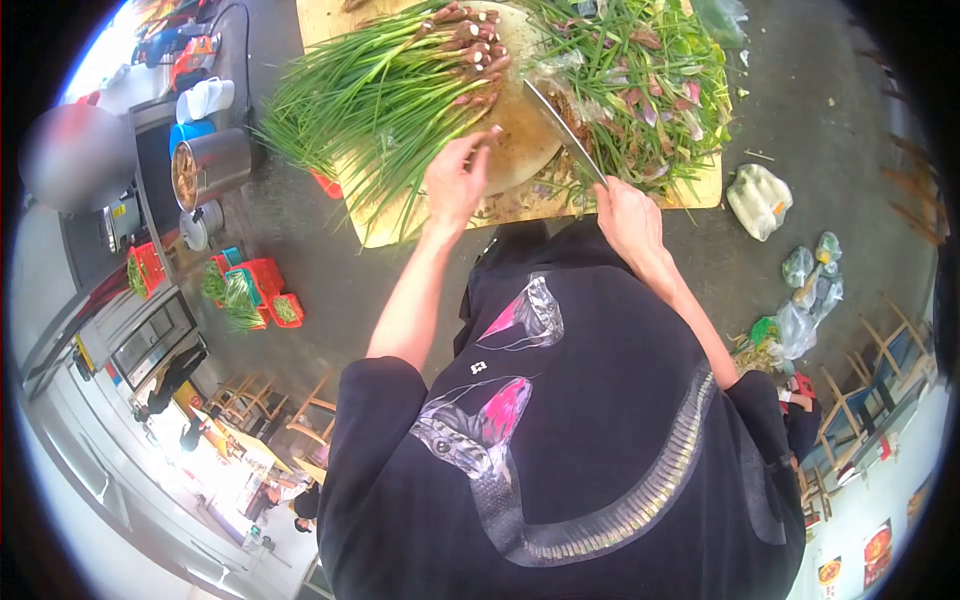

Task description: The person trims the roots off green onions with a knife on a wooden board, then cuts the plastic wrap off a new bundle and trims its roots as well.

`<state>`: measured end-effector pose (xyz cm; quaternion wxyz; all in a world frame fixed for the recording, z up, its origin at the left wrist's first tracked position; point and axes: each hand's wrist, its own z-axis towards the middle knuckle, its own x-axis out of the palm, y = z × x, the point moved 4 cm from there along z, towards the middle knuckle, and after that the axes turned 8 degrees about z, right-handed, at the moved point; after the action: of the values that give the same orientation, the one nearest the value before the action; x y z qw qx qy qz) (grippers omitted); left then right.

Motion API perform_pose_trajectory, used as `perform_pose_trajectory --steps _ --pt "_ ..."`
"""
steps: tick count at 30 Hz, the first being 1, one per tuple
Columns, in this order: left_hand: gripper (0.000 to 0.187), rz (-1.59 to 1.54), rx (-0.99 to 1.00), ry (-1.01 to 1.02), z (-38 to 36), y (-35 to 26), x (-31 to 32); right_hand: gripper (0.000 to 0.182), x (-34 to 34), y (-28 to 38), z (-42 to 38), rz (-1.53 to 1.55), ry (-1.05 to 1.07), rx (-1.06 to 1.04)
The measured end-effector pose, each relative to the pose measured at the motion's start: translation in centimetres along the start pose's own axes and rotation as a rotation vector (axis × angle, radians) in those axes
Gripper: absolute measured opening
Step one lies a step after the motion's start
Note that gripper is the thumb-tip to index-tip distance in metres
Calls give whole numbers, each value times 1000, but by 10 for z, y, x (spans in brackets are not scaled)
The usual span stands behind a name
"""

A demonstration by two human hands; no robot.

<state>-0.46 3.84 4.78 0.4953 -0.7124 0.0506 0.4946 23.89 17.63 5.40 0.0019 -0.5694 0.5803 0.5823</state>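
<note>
My left hand [457, 185] is curled in a pinch over the near edge of the green heap, with the reddish-white bulb tip of a scallion [495, 130] at its fingertips. In my right hand [630, 220] is the handle of a knife [562, 128], its long blade pointing up and left across the round cutting board [520, 165]. A big pile of scallions [390, 100] lies to the left, reddish bulbs toward the board. Right of the blade spreads a heap of loose leaves and peelings [650, 90]. Peeled scraps and soil dirty the board.
The board rests on a wooden table [375, 225] whose near edge is at my waist. On the floor are a white bag [758, 202], several plastic bags [797, 325] and red crates [265, 280] of greens. A metal pot [215, 168] stands at left. Chairs [880, 350] are behind.
</note>
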Motion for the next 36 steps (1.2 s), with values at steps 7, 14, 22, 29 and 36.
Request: perform_pose_trajectory --steps 7,14,22,29,36 --pt "27 317 298 -155 97 -2 -87 26 1 -5 1 -54 12 -14" --pt "31 357 454 -385 134 17 -65 26 1 -3 -3 -91 10 -16" --pt "18 319 127 -145 63 52 -15 25 4 -6 -3 -102 -8 -13" --pt "16 279 55 -107 54 31 -13 27 1 -7 1 -97 10 -21" --pt "15 126 229 -41 6 -2 7 29 1 -5 2 37 26 35"
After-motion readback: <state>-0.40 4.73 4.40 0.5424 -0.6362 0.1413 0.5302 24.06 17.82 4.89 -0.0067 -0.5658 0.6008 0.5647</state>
